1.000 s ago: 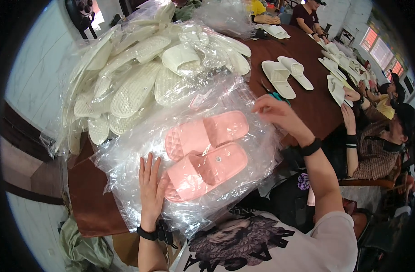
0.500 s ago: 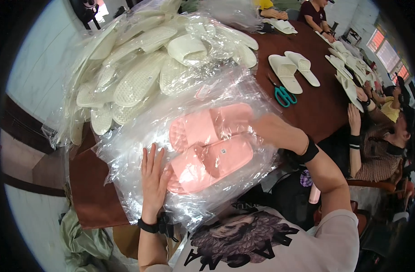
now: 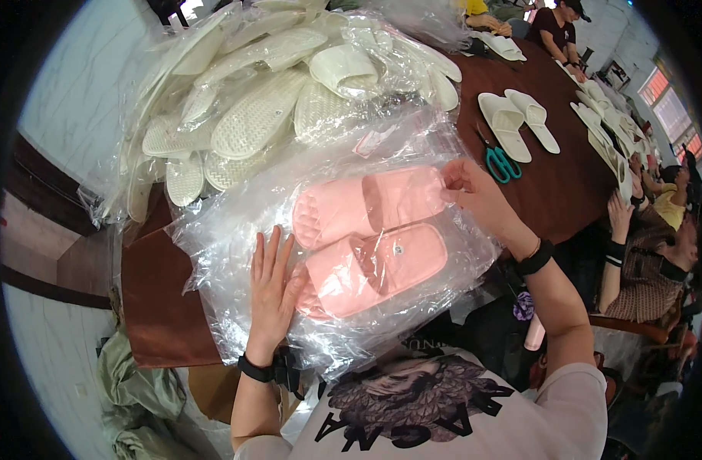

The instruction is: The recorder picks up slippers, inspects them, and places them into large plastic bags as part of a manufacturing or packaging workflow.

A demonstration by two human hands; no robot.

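A pair of pink slippers (image 3: 397, 261) lies side by side on clear plastic bags, toes toward the left. My left hand (image 3: 270, 295) rests flat beside their toe ends, fingers spread, with its thumb against the nearer slipper. At the heel of the farther slipper is my right hand (image 3: 470, 192), its fingers bent together in a pinch. Whether they grip the slipper's edge or plastic film is hidden. Beneath both slippers spreads a crinkled, shiny plastic bag (image 3: 228, 230).
Behind the bags rises a heap of bagged white slippers (image 3: 259, 115). Teal-handled scissors (image 3: 503, 165) and a white slipper pair (image 3: 516, 123) lie on the brown tabletop (image 3: 550, 195). More white slippers (image 3: 611, 123) line the right side, where other people sit.
My right hand, blurred over the farther slipper's heel before, now shows bent fingers at that heel's end. My left hand stays flat by the toes. The whole view has shifted a little.
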